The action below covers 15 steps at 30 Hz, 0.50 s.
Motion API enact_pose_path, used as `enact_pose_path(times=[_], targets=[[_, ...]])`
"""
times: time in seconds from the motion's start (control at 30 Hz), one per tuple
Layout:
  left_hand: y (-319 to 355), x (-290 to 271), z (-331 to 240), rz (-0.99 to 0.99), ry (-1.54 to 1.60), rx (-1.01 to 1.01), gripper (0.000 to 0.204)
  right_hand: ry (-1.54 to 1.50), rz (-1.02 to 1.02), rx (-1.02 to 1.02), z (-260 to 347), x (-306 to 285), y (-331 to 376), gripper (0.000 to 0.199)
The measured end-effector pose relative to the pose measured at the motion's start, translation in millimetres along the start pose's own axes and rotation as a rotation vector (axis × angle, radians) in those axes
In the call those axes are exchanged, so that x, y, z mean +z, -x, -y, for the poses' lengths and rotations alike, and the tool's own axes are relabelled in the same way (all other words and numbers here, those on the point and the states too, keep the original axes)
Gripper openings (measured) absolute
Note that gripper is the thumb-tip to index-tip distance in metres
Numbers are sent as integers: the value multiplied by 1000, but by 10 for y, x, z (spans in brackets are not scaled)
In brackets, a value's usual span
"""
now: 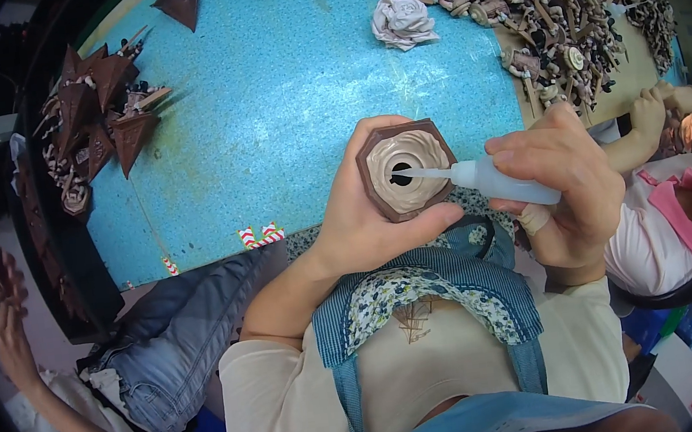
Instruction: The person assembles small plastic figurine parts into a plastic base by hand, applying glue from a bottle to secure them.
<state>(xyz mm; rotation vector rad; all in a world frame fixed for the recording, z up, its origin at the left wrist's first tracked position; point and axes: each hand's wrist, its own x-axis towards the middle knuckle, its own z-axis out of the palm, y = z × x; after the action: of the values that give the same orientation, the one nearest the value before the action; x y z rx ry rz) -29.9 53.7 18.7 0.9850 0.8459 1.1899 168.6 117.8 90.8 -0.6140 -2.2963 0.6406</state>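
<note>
While left hand (359,219) grips hexagonal piece (406,170), right hand (569,190) squeezing glue bottle (500,180)

Before you lies a turquoise speckled table (283,112). At its left edge sits a pile of dark brown pointed pieces (99,107); at its far right, a heap of small tan and brown parts (562,12). A crumpled white cloth (403,22) rests between them.

The left hand (354,215) hides the far side of the brown hexagonal piece (406,170), the right hand (568,182) covers most of the squeeze bottle (500,181), and the heap of small parts (562,12) blurs together.
</note>
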Motion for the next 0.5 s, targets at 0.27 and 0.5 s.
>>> enact_pose_path(times=[0.27, 0.5], targets=[[23, -44, -86, -95, -81, -116, 69, -469, -286, 391, -111, 145, 116, 31], [82, -251, -321, -177, -969, -4, 70, -741, -264, 434, -559, 590, -267, 41]])
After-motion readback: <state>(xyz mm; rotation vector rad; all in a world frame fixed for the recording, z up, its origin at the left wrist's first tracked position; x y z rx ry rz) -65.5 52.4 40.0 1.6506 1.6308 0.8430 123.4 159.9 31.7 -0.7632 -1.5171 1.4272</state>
